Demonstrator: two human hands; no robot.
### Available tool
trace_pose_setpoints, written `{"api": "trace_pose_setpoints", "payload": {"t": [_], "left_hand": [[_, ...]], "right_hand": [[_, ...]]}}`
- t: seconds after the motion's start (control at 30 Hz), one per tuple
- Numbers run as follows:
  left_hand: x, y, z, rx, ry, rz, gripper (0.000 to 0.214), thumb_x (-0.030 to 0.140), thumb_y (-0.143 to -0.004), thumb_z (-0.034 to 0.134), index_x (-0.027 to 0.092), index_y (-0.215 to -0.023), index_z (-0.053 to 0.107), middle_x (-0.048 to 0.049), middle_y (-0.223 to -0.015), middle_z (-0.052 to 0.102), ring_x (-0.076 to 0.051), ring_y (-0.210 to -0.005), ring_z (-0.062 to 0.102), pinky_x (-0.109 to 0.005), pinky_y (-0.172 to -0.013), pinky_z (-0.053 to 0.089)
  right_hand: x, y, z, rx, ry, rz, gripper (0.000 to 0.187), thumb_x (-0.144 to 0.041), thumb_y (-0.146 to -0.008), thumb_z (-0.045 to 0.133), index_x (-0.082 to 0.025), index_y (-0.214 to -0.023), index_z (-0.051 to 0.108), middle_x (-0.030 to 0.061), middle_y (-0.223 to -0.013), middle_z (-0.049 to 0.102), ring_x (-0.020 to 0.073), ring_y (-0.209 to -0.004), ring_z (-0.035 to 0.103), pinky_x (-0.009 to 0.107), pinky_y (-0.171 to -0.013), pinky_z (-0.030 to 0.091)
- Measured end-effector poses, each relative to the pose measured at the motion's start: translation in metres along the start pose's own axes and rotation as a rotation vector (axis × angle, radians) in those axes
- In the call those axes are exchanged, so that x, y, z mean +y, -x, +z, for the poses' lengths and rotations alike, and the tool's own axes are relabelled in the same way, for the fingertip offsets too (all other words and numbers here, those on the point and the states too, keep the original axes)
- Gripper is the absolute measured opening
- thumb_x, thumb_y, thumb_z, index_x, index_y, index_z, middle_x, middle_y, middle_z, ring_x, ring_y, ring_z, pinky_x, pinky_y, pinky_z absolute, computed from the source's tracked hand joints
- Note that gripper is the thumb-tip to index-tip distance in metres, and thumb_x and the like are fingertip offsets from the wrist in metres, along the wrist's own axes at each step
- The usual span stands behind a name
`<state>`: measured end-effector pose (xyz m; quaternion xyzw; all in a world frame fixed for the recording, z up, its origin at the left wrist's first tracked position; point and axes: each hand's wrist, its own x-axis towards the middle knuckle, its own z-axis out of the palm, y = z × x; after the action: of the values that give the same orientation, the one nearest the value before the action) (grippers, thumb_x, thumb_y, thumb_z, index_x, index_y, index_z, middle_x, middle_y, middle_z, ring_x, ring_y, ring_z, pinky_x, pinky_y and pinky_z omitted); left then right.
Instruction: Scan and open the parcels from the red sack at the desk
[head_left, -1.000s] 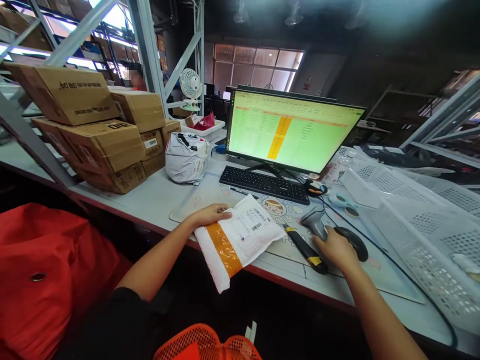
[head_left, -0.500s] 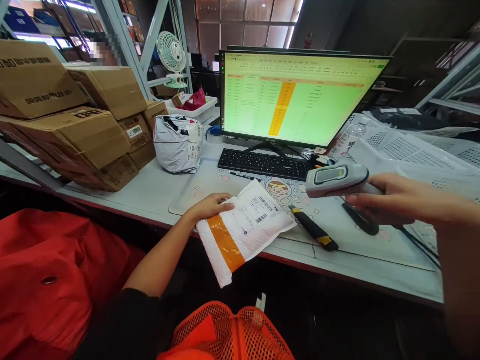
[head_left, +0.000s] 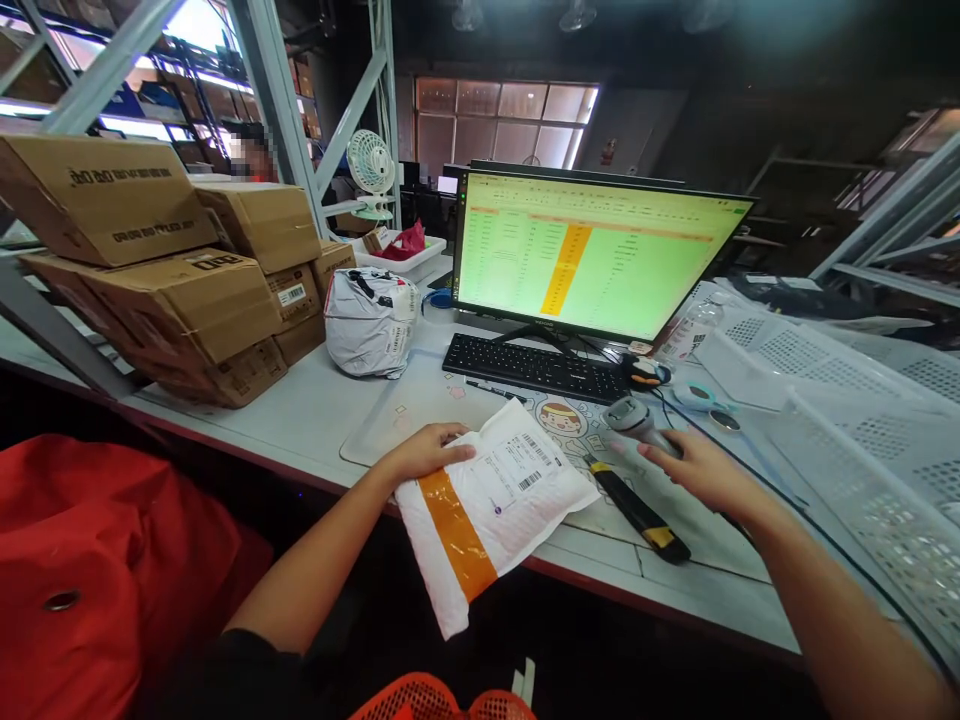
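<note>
My left hand [head_left: 431,450] lies flat, fingers together, on the top left corner of a white padded parcel [head_left: 491,500] with an orange tape stripe and a barcode label. The parcel hangs partly over the table's front edge. My right hand [head_left: 697,470] is low over the desk mat, its fingers wrapped round the handle of a grey barcode scanner [head_left: 628,414]. The scanner's head points toward the parcel's label. A black and yellow utility knife [head_left: 639,512] lies between the parcel and my right hand.
Behind the mat stand a black keyboard [head_left: 536,366] and a monitor [head_left: 592,255] showing a green spreadsheet. A grey wrapped parcel [head_left: 371,320] and stacked cardboard boxes [head_left: 172,270] stand at left, white perforated baskets [head_left: 862,420] at right. A red bag [head_left: 90,560] sits low left.
My right hand raised the scanner off the table half a second ago and has now brought it back down near the mat. My left hand stays on the parcel.
</note>
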<state>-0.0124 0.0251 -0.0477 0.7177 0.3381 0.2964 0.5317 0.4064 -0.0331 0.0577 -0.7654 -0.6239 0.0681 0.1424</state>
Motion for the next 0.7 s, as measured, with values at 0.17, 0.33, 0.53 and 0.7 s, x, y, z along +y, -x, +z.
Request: {"api": "trace_pose_setpoints", "payload": {"t": [0.17, 0.33, 0.53, 0.7], "left_hand": [[0.002, 0.001, 0.001, 0.011, -0.005, -0.008, 0.050, 0.057, -0.086, 0.072, 0.018, -0.117, 0.072, -0.0093, -0.122, 0.074, -0.028, -0.113, 0.067, -0.034, -0.099, 0.049], [0.005, 0.003, 0.001, -0.017, -0.020, -0.037, 0.051, 0.058, -0.087, 0.071, 0.018, -0.118, 0.072, -0.0093, -0.124, 0.074, -0.029, -0.115, 0.067, -0.035, -0.098, 0.050], [0.009, 0.006, 0.000, -0.018, -0.008, -0.055, 0.053, 0.060, -0.088, 0.070, 0.019, -0.122, 0.070, -0.0105, -0.128, 0.072, -0.030, -0.118, 0.066, -0.037, -0.101, 0.049], [0.009, 0.006, 0.002, 0.001, 0.011, -0.051, 0.053, 0.061, -0.087, 0.071, 0.018, -0.120, 0.072, -0.0109, -0.125, 0.073, -0.030, -0.115, 0.067, -0.037, -0.098, 0.051]], "right_hand": [[0.036, 0.005, 0.045, -0.023, 0.174, 0.169, 0.052, -0.047, -0.092, 0.055, -0.012, -0.129, 0.067, 0.0220, -0.121, 0.073, 0.0396, -0.112, 0.069, 0.046, -0.093, 0.055], [0.018, -0.008, 0.025, 0.115, 0.231, 0.107, 0.058, -0.047, -0.099, 0.044, -0.007, -0.136, 0.062, 0.0239, -0.132, 0.068, 0.0386, -0.121, 0.064, 0.046, -0.101, 0.049], [-0.048, -0.082, 0.030, -0.044, 0.318, -0.231, 0.028, -0.032, -0.097, 0.051, -0.018, -0.099, 0.075, 0.0122, -0.123, 0.073, 0.0282, -0.122, 0.060, 0.032, -0.099, 0.044], [-0.058, -0.114, 0.053, -0.160, 0.350, -0.186, 0.024, -0.030, -0.092, 0.056, -0.016, -0.088, 0.075, 0.0126, -0.101, 0.077, 0.0254, -0.099, 0.066, 0.029, -0.079, 0.043]]}}
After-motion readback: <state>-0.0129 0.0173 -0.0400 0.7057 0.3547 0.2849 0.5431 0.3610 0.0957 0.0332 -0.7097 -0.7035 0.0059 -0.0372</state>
